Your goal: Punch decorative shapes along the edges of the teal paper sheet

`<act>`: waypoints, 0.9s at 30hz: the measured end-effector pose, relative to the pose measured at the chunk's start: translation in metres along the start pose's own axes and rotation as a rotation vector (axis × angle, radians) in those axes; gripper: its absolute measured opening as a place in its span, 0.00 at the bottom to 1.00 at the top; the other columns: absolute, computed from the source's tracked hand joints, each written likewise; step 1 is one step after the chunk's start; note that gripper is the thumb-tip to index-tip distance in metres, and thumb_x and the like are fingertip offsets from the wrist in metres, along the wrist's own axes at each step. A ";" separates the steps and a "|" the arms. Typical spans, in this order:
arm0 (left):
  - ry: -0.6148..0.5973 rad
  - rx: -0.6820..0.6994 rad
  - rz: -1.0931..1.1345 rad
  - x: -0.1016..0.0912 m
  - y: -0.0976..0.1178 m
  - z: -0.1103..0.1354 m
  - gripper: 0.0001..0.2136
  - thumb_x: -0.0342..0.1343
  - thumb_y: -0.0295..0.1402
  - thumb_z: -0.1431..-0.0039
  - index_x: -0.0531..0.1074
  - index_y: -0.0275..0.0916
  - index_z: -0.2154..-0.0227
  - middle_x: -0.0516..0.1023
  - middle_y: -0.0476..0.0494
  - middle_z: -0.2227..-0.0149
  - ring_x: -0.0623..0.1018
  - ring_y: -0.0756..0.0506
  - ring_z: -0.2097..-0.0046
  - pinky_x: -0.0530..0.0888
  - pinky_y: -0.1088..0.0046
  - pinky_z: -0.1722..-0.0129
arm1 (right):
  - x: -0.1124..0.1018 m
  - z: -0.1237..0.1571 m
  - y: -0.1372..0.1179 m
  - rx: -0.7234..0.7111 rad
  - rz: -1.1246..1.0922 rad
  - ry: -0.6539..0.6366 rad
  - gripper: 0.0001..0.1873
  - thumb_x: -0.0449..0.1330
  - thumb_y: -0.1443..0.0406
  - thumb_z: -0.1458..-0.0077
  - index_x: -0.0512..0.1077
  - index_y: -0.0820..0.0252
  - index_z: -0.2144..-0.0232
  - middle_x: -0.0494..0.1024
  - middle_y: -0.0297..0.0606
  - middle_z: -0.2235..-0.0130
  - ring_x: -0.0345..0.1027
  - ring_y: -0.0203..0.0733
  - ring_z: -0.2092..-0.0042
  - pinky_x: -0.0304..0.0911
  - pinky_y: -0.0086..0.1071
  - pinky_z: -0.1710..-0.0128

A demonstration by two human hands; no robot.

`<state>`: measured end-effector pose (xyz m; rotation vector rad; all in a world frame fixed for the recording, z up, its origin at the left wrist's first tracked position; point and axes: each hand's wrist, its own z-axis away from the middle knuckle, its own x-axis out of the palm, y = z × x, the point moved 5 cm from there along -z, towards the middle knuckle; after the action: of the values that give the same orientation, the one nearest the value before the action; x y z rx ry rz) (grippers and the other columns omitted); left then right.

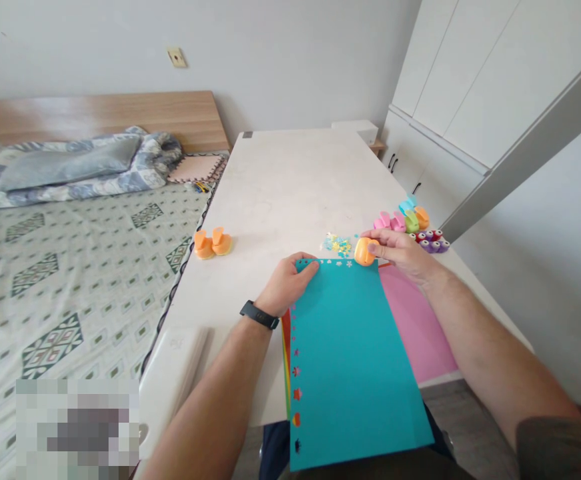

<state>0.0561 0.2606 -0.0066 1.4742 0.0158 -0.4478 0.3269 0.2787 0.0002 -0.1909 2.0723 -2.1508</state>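
Note:
A large teal sheet of paper (350, 353) lies toward me, its lower end past the table's front edge. Small shapes are punched along its left and far edges. My left hand (293, 280) pinches the sheet's far left corner between thumb and fingers. At the far right corner, my right hand (395, 250) grips an orange craft punch (365, 252) that sits on the paper's edge. Beyond that edge is a small heap of yellow and blue paper cutouts (339, 244). Pink paper (417, 320) and other coloured sheets show underneath the teal one.
Two orange punches (213, 243) stand on the left of the white table (290, 180). Pink, green, orange and blue punches (403, 217) and several small purple and red punches (431, 241) are at the right. A white case (177, 373) lies front left, beside a bed (85, 267).

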 end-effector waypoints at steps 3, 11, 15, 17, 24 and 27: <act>-0.027 0.008 -0.001 0.001 0.002 0.001 0.17 0.59 0.47 0.38 0.77 0.38 0.59 0.75 0.49 0.70 0.71 0.50 0.71 0.67 0.76 0.74 | -0.003 0.000 -0.004 -0.033 -0.009 0.044 0.25 0.74 0.55 0.48 0.78 0.55 0.49 0.83 0.41 0.52 0.75 0.47 0.51 0.67 0.40 0.48; -0.041 0.021 -0.020 0.002 0.000 0.001 0.17 0.58 0.48 0.37 0.78 0.39 0.58 0.77 0.48 0.70 0.73 0.50 0.72 0.66 0.76 0.75 | 0.001 0.004 -0.008 0.004 -0.008 -0.002 0.24 0.74 0.54 0.48 0.79 0.55 0.50 0.83 0.40 0.52 0.76 0.48 0.52 0.68 0.41 0.49; -0.020 0.027 -0.006 0.001 0.000 0.000 0.17 0.59 0.48 0.38 0.78 0.38 0.59 0.77 0.47 0.69 0.73 0.50 0.71 0.68 0.76 0.73 | 0.000 0.004 -0.007 -0.001 -0.053 0.001 0.23 0.73 0.54 0.47 0.79 0.55 0.50 0.83 0.41 0.53 0.76 0.47 0.53 0.68 0.41 0.49; -0.010 0.023 0.004 0.001 0.000 0.000 0.17 0.59 0.48 0.38 0.78 0.38 0.59 0.77 0.47 0.70 0.73 0.50 0.70 0.68 0.76 0.73 | -0.001 0.003 -0.005 -0.005 -0.077 0.005 0.23 0.73 0.54 0.46 0.79 0.55 0.50 0.83 0.41 0.53 0.77 0.48 0.54 0.68 0.41 0.49; -0.011 -0.003 0.024 0.002 -0.002 0.000 0.18 0.59 0.48 0.38 0.77 0.38 0.59 0.75 0.47 0.70 0.71 0.50 0.71 0.67 0.76 0.74 | -0.001 0.003 0.001 0.026 -0.078 -0.036 0.24 0.73 0.54 0.46 0.78 0.55 0.49 0.83 0.41 0.53 0.77 0.48 0.54 0.69 0.40 0.52; 0.006 0.001 0.034 0.001 -0.003 -0.001 0.17 0.59 0.49 0.38 0.77 0.38 0.59 0.74 0.48 0.71 0.71 0.50 0.71 0.66 0.77 0.74 | 0.000 0.004 0.000 0.029 -0.031 -0.054 0.24 0.72 0.54 0.45 0.78 0.55 0.48 0.83 0.41 0.53 0.76 0.46 0.54 0.68 0.38 0.53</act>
<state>0.0567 0.2613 -0.0103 1.4749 -0.0050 -0.4162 0.3279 0.2745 0.0005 -0.2764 2.0210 -2.1670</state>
